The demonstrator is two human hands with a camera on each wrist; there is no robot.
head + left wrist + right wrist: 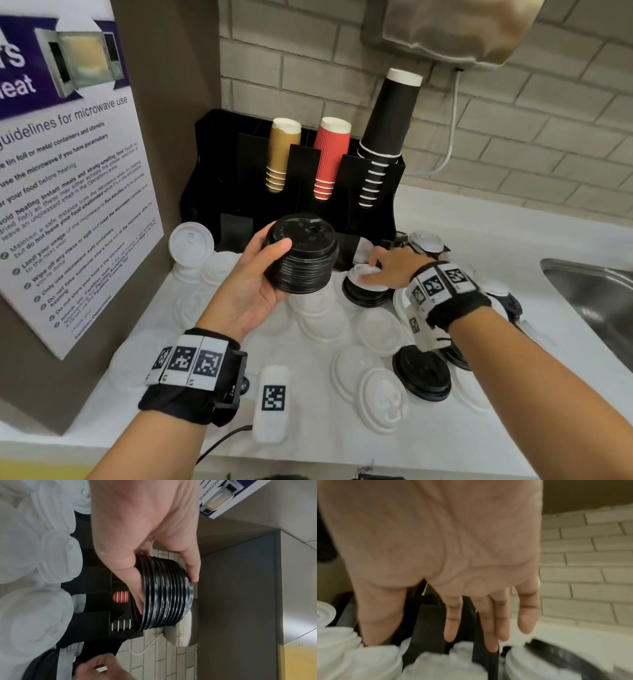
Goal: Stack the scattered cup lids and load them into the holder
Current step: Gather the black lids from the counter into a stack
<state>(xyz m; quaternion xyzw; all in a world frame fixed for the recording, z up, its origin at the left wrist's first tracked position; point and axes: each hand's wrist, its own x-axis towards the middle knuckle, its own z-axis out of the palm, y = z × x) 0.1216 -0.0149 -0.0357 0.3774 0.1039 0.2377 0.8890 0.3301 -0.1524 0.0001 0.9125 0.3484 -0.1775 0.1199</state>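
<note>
My left hand grips a tall stack of black lids, thumb on the top rim and fingers under it, raised in front of the black holder. The left wrist view shows the same black stack clamped between thumb and fingers. My right hand reaches palm down over a white lid lying on a short black lid stack. Its fingers are straight and spread; whether they touch the lid I cannot tell. Several white lids lie scattered on the counter.
The holder carries brown, red and black cup stacks. More black lids lie near my right forearm. A white tagged device sits at the counter's front. A steel sink is at the right, a poster board at the left.
</note>
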